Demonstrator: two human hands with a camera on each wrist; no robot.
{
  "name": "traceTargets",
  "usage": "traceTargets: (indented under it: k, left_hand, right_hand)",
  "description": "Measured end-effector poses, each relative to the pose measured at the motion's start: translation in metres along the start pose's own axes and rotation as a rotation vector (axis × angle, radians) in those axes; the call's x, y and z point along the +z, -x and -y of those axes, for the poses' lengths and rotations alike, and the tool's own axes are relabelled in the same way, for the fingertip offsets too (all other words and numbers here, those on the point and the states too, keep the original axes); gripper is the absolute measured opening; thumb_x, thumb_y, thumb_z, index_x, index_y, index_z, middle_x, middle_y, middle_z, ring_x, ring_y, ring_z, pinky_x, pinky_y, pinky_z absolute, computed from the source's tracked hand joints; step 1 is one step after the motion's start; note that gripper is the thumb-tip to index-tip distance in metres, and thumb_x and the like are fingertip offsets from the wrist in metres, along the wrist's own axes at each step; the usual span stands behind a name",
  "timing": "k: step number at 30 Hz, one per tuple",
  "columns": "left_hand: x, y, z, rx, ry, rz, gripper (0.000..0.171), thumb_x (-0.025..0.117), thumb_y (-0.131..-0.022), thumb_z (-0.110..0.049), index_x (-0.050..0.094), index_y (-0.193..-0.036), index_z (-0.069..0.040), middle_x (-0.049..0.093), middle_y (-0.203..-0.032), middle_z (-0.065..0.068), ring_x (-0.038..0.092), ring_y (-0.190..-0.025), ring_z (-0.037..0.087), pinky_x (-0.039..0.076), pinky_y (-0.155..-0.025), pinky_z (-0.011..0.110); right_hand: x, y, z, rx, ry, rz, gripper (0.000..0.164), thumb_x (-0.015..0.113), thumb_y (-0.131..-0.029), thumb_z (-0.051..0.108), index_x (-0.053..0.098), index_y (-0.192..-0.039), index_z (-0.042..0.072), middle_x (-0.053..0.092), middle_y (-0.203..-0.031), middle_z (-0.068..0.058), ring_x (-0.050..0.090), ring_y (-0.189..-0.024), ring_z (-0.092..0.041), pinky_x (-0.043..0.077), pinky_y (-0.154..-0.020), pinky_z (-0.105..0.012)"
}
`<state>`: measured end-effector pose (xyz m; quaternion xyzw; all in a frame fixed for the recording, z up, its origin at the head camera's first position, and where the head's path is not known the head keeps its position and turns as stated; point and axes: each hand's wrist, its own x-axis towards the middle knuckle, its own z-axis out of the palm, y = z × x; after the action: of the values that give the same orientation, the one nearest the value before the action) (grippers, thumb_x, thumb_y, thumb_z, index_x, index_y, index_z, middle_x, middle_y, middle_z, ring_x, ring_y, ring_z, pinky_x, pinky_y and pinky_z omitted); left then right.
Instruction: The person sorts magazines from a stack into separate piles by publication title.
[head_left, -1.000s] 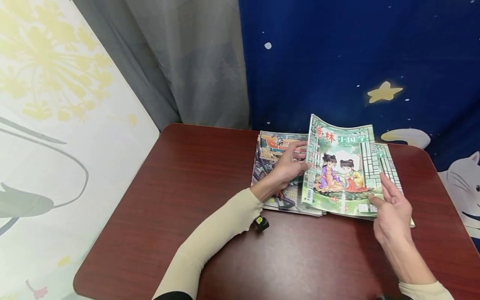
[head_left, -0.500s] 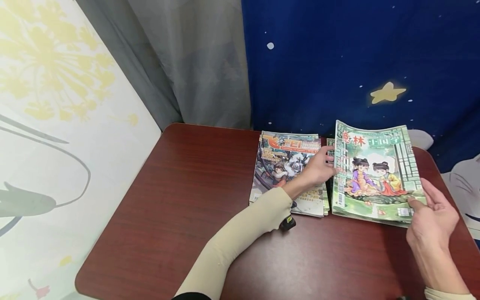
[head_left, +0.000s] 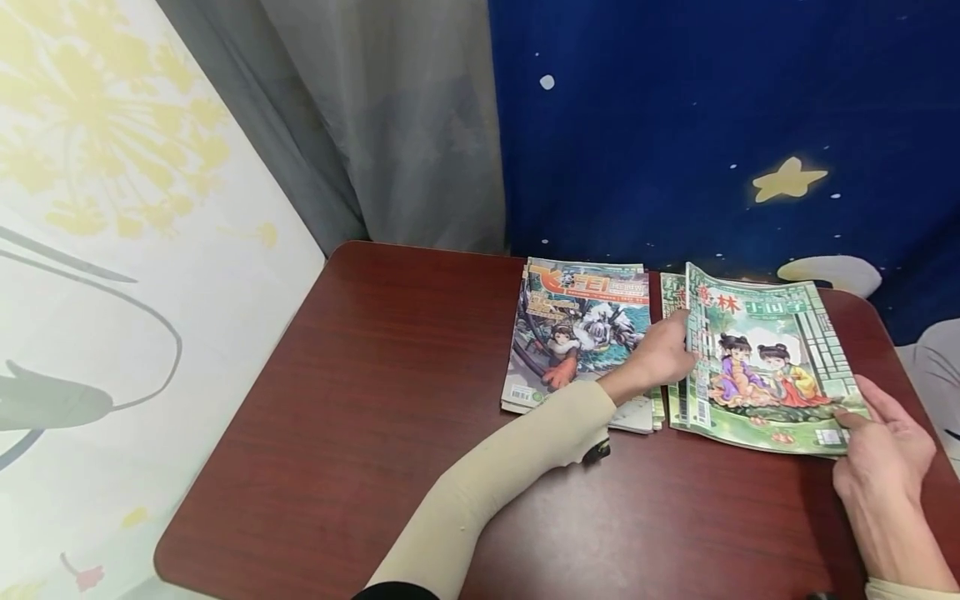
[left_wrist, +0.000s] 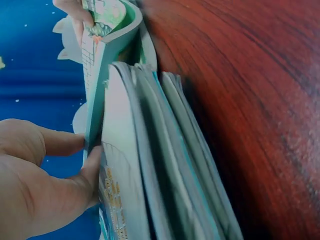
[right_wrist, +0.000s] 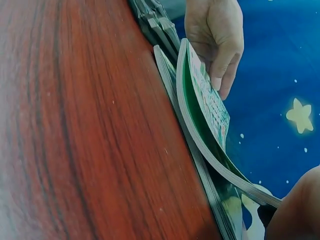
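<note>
A green magazine [head_left: 772, 375] with two cartoon children on its cover is held in both hands at the table's right. My left hand [head_left: 663, 350] pinches its left edge between thumb and fingers, as the left wrist view also shows. At its lower right corner my right hand [head_left: 887, 454] grips with the thumb on top. The held magazine [right_wrist: 187, 107] bows, and its right side rises off another green magazine [right_wrist: 165, 70] lying under it. Only a strip of that lower magazine [head_left: 671, 292] shows in the head view.
Just left lies a stack of magazines [head_left: 577, 325] with an orange-titled cover, partly hidden by my left forearm. Both piles lie on a dark red-brown table [head_left: 375, 375]. Behind it hang a grey curtain [head_left: 427, 125] and a blue starry cloth [head_left: 637, 125].
Both hands have carried the green magazine rightward from over the orange-titled stack, then lowered it over the other green magazine. The orange-titled cover is now more exposed.
</note>
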<state>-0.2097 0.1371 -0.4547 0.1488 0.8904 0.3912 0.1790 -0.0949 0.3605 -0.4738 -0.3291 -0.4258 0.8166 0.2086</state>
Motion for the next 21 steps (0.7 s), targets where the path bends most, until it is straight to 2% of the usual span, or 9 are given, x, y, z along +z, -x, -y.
traceTargets:
  k: [2,3,4,6,9,11,16,18,21]
  left_hand:
    - [0.002,-0.002,-0.001,-0.004,-0.032,0.014,0.079,0.068,-0.102,-0.013,0.027,-0.169,-0.020,0.073,-0.085,-0.004,0.036,-0.047,0.010,0.045,-0.061,0.019]
    - [0.003,-0.002,-0.001,-0.007,-0.044,0.015,0.079,0.068,-0.101,-0.012,0.027,-0.169,-0.021,0.069,-0.078,-0.007,0.035,-0.046,0.010,0.043,-0.056,0.020]
    - [0.004,-0.003,-0.002,-0.015,-0.053,0.021,0.080,0.067,-0.101,-0.011,0.026,-0.169,-0.021,0.058,-0.065,-0.006,0.032,-0.044,0.009,0.041,-0.051,0.021]
    - [0.006,-0.004,-0.003,-0.030,-0.066,0.024,0.082,0.066,-0.100,-0.008,0.026,-0.169,-0.023,0.045,-0.058,-0.005,0.029,-0.043,0.009,0.036,-0.044,0.024]
    - [0.009,-0.004,-0.004,-0.039,-0.110,0.016,0.080,0.067,-0.097,-0.005,0.031,-0.167,-0.021,0.054,-0.072,-0.003,0.037,-0.049,0.009,0.039,-0.046,0.024]
    - [0.010,-0.004,-0.004,-0.043,-0.130,0.012,0.077,0.068,-0.095,-0.004,0.036,-0.164,-0.020,0.060,-0.090,-0.002,0.043,-0.055,0.010,0.043,-0.050,0.024]
    - [0.013,-0.006,-0.002,0.000,-0.204,-0.012,0.072,0.069,-0.094,-0.005,0.040,-0.160,-0.015,0.063,-0.122,0.002,0.056,-0.077,0.009,0.049,-0.058,0.022]
    - [0.014,-0.006,-0.001,0.037,-0.274,-0.021,0.074,0.069,-0.096,-0.008,0.037,-0.162,-0.011,0.064,-0.131,0.004,0.061,-0.090,0.008,0.053,-0.066,0.020]
    - [0.015,-0.008,0.000,0.078,-0.385,-0.014,0.082,0.070,-0.097,-0.014,0.029,-0.167,-0.008,0.058,-0.149,0.007,0.064,-0.116,0.010,0.056,-0.088,0.019]
  right_hand:
    - [-0.001,-0.001,0.000,-0.006,0.004,-0.013,0.061,0.043,-0.090,-0.029,0.077,-0.123,0.009,0.081,-0.096,0.003,0.076,-0.086,-0.008,0.060,-0.057,-0.023]
    - [-0.002,-0.001,0.001,-0.009,0.008,-0.020,0.061,0.043,-0.090,-0.029,0.077,-0.124,0.009,0.081,-0.096,0.003,0.076,-0.086,-0.008,0.060,-0.057,-0.023]
    - [-0.002,-0.001,0.001,-0.011,0.012,-0.024,0.062,0.043,-0.090,-0.029,0.076,-0.125,0.009,0.081,-0.097,0.003,0.076,-0.086,-0.007,0.060,-0.056,-0.023]
    - [-0.002,-0.002,0.001,-0.014,0.025,-0.028,0.062,0.043,-0.090,-0.028,0.076,-0.126,0.010,0.081,-0.097,0.004,0.075,-0.087,-0.007,0.060,-0.057,-0.022]
    - [-0.003,-0.004,0.000,-0.006,0.041,-0.038,0.063,0.042,-0.090,-0.028,0.076,-0.125,0.011,0.080,-0.097,0.005,0.075,-0.087,-0.005,0.059,-0.057,-0.021]
    - [-0.004,-0.006,-0.001,-0.002,0.051,-0.036,0.062,0.042,-0.089,-0.029,0.077,-0.121,0.011,0.080,-0.095,0.006,0.075,-0.086,-0.005,0.059,-0.057,-0.021]
    - [-0.010,-0.018,-0.003,0.037,0.085,0.001,0.060,0.042,-0.088,-0.028,0.078,-0.112,0.014,0.080,-0.088,0.006,0.075,-0.077,-0.004,0.058,-0.054,-0.023]
    - [-0.013,-0.023,-0.004,0.060,0.112,0.025,0.059,0.043,-0.089,-0.027,0.078,-0.110,0.015,0.079,-0.086,0.007,0.074,-0.075,-0.004,0.058,-0.054,-0.024]
    - [-0.018,-0.029,-0.005,0.083,0.144,0.060,0.057,0.045,-0.089,-0.027,0.077,-0.107,0.017,0.078,-0.084,0.008,0.073,-0.074,-0.004,0.058,-0.054,-0.024]
